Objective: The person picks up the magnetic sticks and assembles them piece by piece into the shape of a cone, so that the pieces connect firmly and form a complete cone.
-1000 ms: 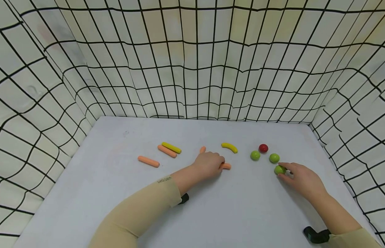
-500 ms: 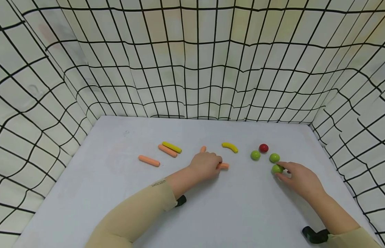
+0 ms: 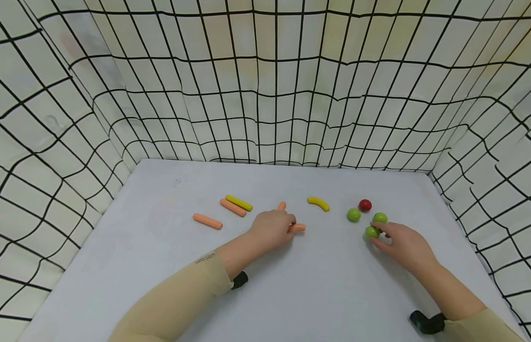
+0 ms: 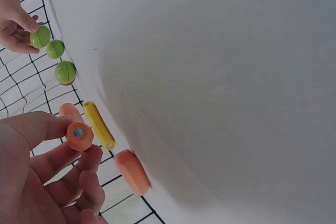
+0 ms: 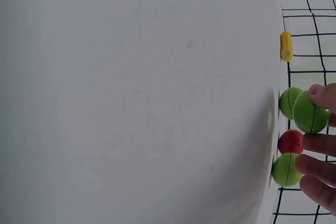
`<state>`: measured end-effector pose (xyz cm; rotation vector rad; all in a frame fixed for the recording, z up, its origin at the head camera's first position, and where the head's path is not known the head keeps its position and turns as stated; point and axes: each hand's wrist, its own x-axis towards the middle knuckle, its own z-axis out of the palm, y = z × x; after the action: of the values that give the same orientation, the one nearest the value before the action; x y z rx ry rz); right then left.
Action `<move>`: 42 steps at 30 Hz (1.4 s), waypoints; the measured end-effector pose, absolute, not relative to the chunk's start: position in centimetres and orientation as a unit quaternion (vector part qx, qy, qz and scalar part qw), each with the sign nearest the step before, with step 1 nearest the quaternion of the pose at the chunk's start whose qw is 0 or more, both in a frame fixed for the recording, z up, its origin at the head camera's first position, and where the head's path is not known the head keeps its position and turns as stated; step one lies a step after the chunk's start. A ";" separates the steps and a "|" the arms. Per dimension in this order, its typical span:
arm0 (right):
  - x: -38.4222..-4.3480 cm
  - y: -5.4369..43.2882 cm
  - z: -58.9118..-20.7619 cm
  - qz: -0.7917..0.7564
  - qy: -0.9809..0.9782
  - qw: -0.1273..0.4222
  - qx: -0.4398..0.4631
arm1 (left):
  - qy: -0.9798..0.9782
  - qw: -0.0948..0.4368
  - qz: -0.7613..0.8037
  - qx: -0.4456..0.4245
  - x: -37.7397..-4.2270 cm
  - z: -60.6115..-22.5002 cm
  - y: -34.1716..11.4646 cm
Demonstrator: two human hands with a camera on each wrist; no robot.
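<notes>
Head | left fingers (image 3: 291,219) pinch orange stick (image 3: 297,228) | right fingers (image 3: 382,226) span green ball (image 3: 370,232)

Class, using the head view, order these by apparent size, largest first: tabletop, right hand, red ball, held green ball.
1. Tabletop
2. Right hand
3. Red ball and held green ball: unranked; they look alike, the green partly covered.

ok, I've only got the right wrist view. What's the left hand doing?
Observer: In the head view, the left hand holds an orange stick.
Operator: Any yellow besides the one piece I see?
Observer: Yes, a straight yellow stick lies alongside another orange stick.
Operator: And the held stick's end?
Observer: The left wrist view shows a round grey spot in the end facing that camera.
</notes>
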<state>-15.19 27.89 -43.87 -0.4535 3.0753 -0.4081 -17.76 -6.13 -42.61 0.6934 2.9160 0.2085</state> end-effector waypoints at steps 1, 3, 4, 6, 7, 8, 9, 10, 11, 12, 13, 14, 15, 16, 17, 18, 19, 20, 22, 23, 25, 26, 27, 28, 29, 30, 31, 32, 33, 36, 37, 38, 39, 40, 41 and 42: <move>-15.3 27.7 -43.8 -0.132 0.980 0.002 -0.146 | 0.969 0.068 0.070 0.228 -17.7 -42.6 -6.3; -15.4 27.2 -43.7 -0.133 0.979 0.001 -0.152 | 0.969 0.068 0.071 0.225 -17.6 -42.6 -6.5; -15.5 26.9 -43.7 -0.133 0.979 0.001 -0.155 | 0.970 0.069 0.071 0.224 -17.6 -42.7 -6.7; -15.7 26.5 -43.7 -0.133 0.978 0.002 -0.161 | 0.970 0.070 0.073 0.220 -17.5 -42.7 -6.9; -15.8 26.3 -43.7 -0.133 0.977 0.002 -0.165 | 0.971 0.070 0.074 0.218 -17.4 -42.7 -7.0; -15.9 26.0 -43.7 -0.133 0.977 0.001 -0.169 | 0.971 0.070 0.073 0.216 -17.4 -42.6 -7.1; -15.9 25.8 -43.7 -0.135 0.976 0.000 -0.172 | 0.971 0.070 0.074 0.215 -17.4 -42.6 -7.3; -16.0 25.6 -43.8 -0.135 0.975 -0.001 -0.176 | 0.972 0.070 0.075 0.214 -17.3 -42.6 -7.4; -16.1 25.4 -43.8 -0.135 0.974 -0.003 -0.180 | 0.972 0.070 0.075 0.213 -17.3 -42.6 -7.4; -16.1 25.1 -43.8 -0.134 0.974 -0.004 -0.184 | 0.972 0.070 0.075 0.212 -17.2 -42.6 -7.5; -16.1 24.9 -43.8 -0.132 0.973 -0.006 -0.188 | 0.972 0.072 0.074 0.211 -17.2 -42.6 -7.6; -16.2 24.7 -43.7 -0.131 0.972 -0.006 -0.193 | 0.972 0.072 0.073 0.210 -17.2 -42.7 -7.6; -16.2 24.4 -43.7 -0.129 0.972 -0.006 -0.197 | 0.972 0.073 0.074 0.209 -17.2 -42.7 -7.6; -16.3 24.1 -43.7 -0.127 0.971 -0.006 -0.201 | 0.973 0.073 0.072 0.208 -17.2 -42.7 -7.6; -16.3 23.8 -43.7 -0.126 0.971 -0.006 -0.204 | 0.973 0.074 0.073 0.206 -17.1 -42.7 -7.6; -16.4 23.5 -43.7 -0.125 0.970 -0.006 -0.208 | 0.973 0.075 0.072 0.204 -17.1 -42.7 -7.7; -16.4 23.2 -43.7 -0.125 0.969 -0.006 -0.212 | 0.973 0.076 0.072 0.204 -17.1 -42.7 -7.7; -16.5 22.9 -43.6 -0.126 0.968 -0.006 -0.216 | 0.973 0.076 0.073 0.204 -17.0 -42.7 -7.7; -16.6 22.2 -43.6 -0.125 0.967 -0.006 -0.223 | 0.973 0.076 0.074 0.205 -17.0 -42.8 -7.7; -16.7 21.9 -43.6 -0.125 0.966 -0.006 -0.228 | 0.973 0.075 0.076 0.206 -16.9 -42.8 -7.7; -16.8 21.3 -43.6 -0.125 0.964 -0.002 -0.236 | 0.972 0.075 0.080 0.208 -16.8 -42.8 -7.7; -16.8 21.0 -43.6 -0.124 0.963 -0.001 -0.240 | 0.972 0.075 0.082 0.208 -16.8 -42.8 -7.7; -16.9 20.7 -43.6 -0.122 0.962 0.001 -0.243 | 0.972 0.076 0.084 0.208 -16.7 -42.8 -7.6; -16.9 20.4 -43.6 -0.123 0.961 0.003 -0.247 | 0.972 0.075 0.085 0.207 -16.7 -42.8 -7.6; -17.0 20.0 -43.6 -0.123 0.960 0.004 -0.251 | 0.972 0.076 0.086 0.206 -16.7 -42.8 -7.6; -17.0 19.7 -43.6 -0.123 0.959 0.003 -0.256 | 0.972 0.077 0.086 0.204 -16.7 -42.9 -7.6; -17.1 19.4 -43.6 -0.124 0.957 0.003 -0.261 | 0.972 0.078 0.086 0.203 -16.7 -42.9 -7.6; -17.1 19.1 -43.6 -0.123 0.956 0.002 -0.265 | 0.973 0.078 0.085 0.201 -16.7 -43.0 -7.6; -17.2 18.7 -43.6 -0.123 0.955 0.002 -0.269 | 0.973 0.078 0.085 0.200 -16.8 -43.0 -7.6; -17.3 17.8 -43.6 -0.119 0.952 -0.001 -0.281 | 0.973 0.080 0.086 0.197 -16.7 -43.0 -7.5; -17.3 17.5 -43.6 -0.117 0.952 0.001 -0.283 | 0.973 0.081 0.087 0.196 -16.7 -43.0 -7.5; -17.3 17.2 -43.6 -0.117 0.951 0.002 -0.285 | 0.973 0.082 0.088 0.195 -16.7 -42.9 -7.5; -17.4 17.0 -43.6 -0.117 0.951 0.004 -0.287 | 0.973 0.082 0.089 0.195 -16.7 -42.9 -7.5; -17.4 16.7 -43.6 -0.117 0.950 0.005 -0.289 | 0.973 0.082 0.090 0.194 -16.7 -42.9 -7.4; -17.4 16.4 -43.6 -0.118 0.949 0.007 -0.292 | 0.973 0.082 0.091 0.194 -16.7 -42.9 -7.4; -17.4 16.2 -43.6 -0.118 0.949 0.009 -0.293 | 0.974 0.080 0.090 0.194 -16.7 -42.8 -7.4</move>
<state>-17.37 16.19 -43.58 -0.9158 2.9631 -0.3685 -16.68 -7.38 -42.85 0.5794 2.9117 0.2700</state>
